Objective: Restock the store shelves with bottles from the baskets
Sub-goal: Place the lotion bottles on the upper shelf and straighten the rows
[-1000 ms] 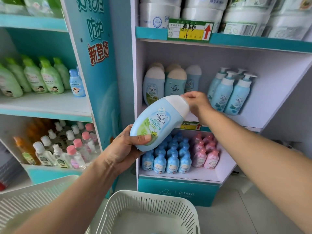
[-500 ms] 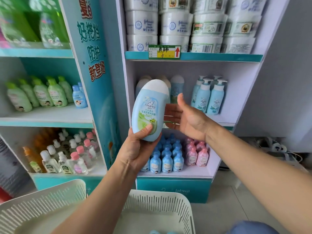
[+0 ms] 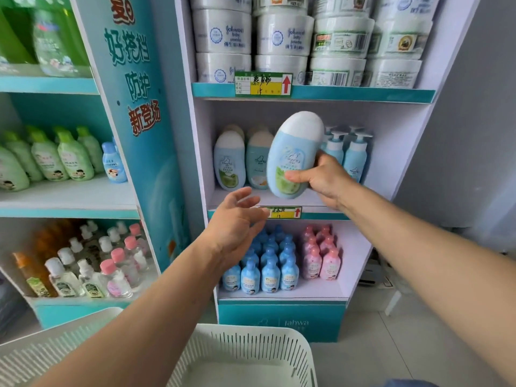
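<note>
My right hand [image 3: 324,177] grips a light blue bottle with a white cap [image 3: 293,152], upright in front of the middle shelf [image 3: 312,201]. Two matching bottles [image 3: 243,160] stand at the shelf's left and pump bottles [image 3: 354,155] at its right. My left hand [image 3: 237,222] hovers below the bottle with fingers spread, holding nothing. A white slotted basket [image 3: 251,344] sits just below me and a second basket [image 3: 64,339] lies at the lower left.
White powder tubs [image 3: 279,37] fill the top shelf. Small blue and pink bottles [image 3: 282,261] crowd the bottom shelf. The left-hand unit holds green bottles [image 3: 55,157] and small clear bottles [image 3: 92,269]. A teal divider panel [image 3: 134,107] separates the units. Grey wall on the right.
The bottle passed from my left hand to my right hand and moved right, toward the middle shelf. My left hand let go and dropped lower, open.
</note>
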Available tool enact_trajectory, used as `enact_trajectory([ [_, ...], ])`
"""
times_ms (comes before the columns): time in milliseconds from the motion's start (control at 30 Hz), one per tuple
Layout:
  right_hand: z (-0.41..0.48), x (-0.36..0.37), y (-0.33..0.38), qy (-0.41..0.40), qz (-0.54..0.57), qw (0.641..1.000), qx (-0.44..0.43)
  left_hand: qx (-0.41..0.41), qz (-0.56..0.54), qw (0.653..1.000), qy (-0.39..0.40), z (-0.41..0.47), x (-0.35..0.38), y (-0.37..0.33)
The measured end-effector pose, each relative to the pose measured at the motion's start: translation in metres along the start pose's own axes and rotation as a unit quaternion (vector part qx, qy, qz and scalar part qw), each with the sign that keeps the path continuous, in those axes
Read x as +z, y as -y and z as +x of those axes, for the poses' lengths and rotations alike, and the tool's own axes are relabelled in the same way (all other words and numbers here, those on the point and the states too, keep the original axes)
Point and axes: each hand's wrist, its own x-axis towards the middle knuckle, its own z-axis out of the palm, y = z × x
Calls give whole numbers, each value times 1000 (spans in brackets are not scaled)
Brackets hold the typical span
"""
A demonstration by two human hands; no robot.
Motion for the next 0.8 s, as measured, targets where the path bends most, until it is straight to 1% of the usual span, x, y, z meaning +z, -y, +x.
enact_trajectory([
  [100, 39, -16, -4, -75, -49, 996, 5, 18, 39, 999, -1, 17, -11, -4],
  [200, 70, -19, -17, -113, -84, 990, 30, 40, 64, 997, -1, 33, -24, -5],
  [367, 118, -2, -52, -117, -98, 985, 79, 56, 104, 993, 14, 57, -43, 1],
  [467, 145, 1, -70, -125, -86, 984, 92, 60, 125, 990, 23, 68, -49, 5],
  [600, 166, 1, -77, -93, -70, 989, 94, 48, 141, 988, 34, 75, -54, 11],
  [700, 162, 5, -77, -87, -106, 987, 80, 40, 147, 988, 36, 75, -53, 14],
  [800, 150, 11, -77, -102, -176, 977, 68, 33, 156, 986, 41, 70, -51, 15],
])
